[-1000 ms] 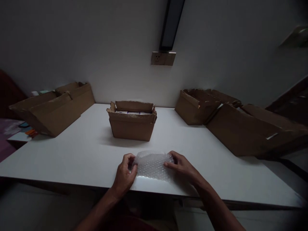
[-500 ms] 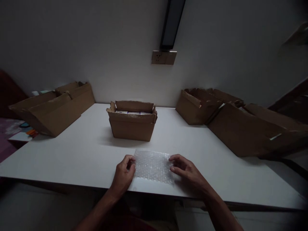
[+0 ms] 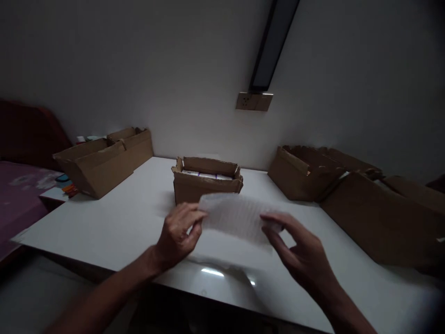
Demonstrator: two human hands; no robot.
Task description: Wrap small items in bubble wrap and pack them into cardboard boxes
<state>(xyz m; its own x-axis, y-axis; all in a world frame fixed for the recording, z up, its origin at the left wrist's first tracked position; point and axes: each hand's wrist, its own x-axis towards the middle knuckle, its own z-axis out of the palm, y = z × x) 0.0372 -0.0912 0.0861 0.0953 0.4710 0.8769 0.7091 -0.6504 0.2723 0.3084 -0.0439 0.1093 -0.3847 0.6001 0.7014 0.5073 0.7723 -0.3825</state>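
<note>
Bubble wrap [image 3: 232,215] stretches between two bare hands above a white table [image 3: 121,232], its left end at the fingertips of the left hand [image 3: 179,229], its right end at those of the right hand [image 3: 302,250]. I see both hands grasping it, thumb and fingers pinched at either end, the palms clear of the sheet. The wrap is translucent and greyish white, roughly oblong, its surface ribbed with faint rows; blur hides the separate bubbles from me. Its upper edge bows slightly, and from my view it covers part of the front of an open cardboard box [image 3: 187,190] standing beyond. White packets [image 3: 206,175] with purplish marks fill that box below its ragged rim. On the table's left side, I count two more open cartons [image 3: 100,171], set end to end; other brown boxes [image 3: 375,218] crowd the right. A purple cloth [image 3: 21,195] with pale flowers lies past the table's left end. Behind everything, a socket plate [image 3: 254,101] sits on the pale wall [image 3: 156,60], just under a dark panel [image 3: 273,51].
</note>
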